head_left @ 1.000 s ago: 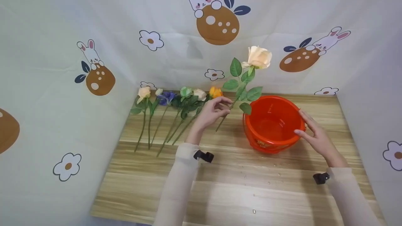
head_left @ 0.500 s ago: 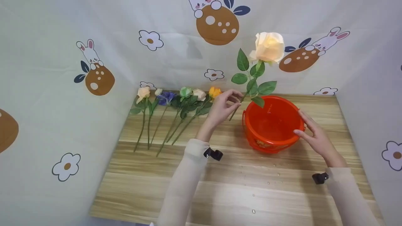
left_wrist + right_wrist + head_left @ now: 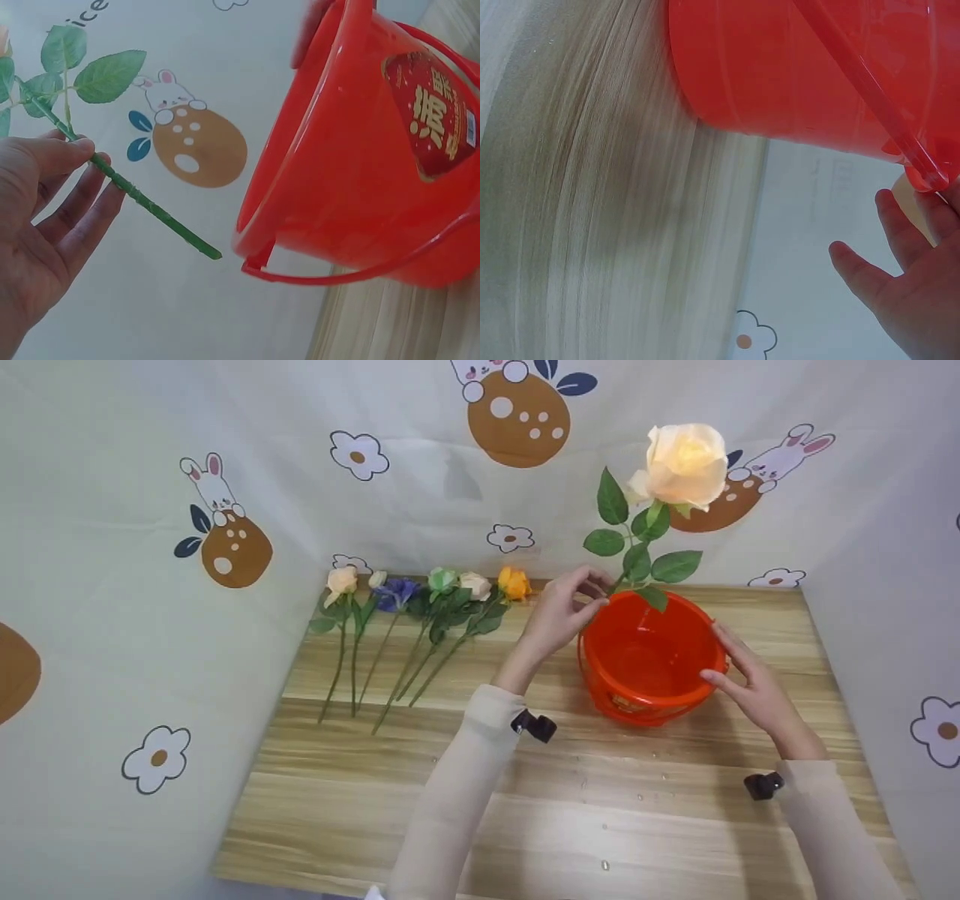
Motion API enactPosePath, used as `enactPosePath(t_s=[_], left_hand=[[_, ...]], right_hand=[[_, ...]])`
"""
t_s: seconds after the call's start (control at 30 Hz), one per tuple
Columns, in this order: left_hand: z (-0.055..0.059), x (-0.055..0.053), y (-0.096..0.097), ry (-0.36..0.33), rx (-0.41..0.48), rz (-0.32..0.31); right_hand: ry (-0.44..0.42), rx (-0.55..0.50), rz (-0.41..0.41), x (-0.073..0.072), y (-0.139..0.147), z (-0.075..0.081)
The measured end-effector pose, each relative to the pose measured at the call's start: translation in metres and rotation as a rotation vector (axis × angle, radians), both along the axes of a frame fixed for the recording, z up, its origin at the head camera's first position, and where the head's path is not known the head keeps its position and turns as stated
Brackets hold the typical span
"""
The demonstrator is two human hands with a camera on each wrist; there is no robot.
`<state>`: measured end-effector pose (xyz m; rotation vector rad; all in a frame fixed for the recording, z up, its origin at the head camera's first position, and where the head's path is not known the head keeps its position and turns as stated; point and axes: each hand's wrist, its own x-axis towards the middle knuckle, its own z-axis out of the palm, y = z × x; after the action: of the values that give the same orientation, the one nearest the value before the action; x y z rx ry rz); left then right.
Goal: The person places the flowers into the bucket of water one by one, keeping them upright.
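A pale peach rose (image 3: 687, 465) stands tilted in my left hand (image 3: 559, 611), which pinches its green stem (image 3: 150, 204) between thumb and fingers. The blossom is raised above the far side of a red bucket (image 3: 652, 701). In the left wrist view the cut lower end of the stem points toward the bucket's rim, outside its opening. My right hand (image 3: 761, 694) rests at the right side of the bucket, thumb over the rim and fingers straight along the outside. In the right wrist view its spread fingers (image 3: 862, 274) lie near the handle's joint.
Several flowers lie in a row at the left back of the wooden table (image 3: 337, 810): a peach rose (image 3: 343, 580), a purple flower (image 3: 397, 594), a green one (image 3: 443, 579) and an orange one (image 3: 514, 583) among them. A printed cloth wall (image 3: 420, 510) stands close behind.
My left hand has moved right with the rose, bringing the stem from the tabletop's middle to the bucket's left rim. The blossom has risen. My right hand and the bucket stay put.
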<state>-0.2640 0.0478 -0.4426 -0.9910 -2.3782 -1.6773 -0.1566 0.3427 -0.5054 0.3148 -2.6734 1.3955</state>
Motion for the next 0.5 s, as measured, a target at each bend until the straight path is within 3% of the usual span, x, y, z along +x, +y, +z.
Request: enactPosePath(t_s=[0.27,0.5], left_hand=[[-0.004,0.002,0.02,0.039,-0.016,-0.028],[-0.018,0.003,0.034,0.062,-0.055,-0.041]], right_hand=[[-0.006,0.012,-0.009,0.002,-0.001,0.002],[-0.022,0.016,-0.011,0.001,0.0,0.001]])
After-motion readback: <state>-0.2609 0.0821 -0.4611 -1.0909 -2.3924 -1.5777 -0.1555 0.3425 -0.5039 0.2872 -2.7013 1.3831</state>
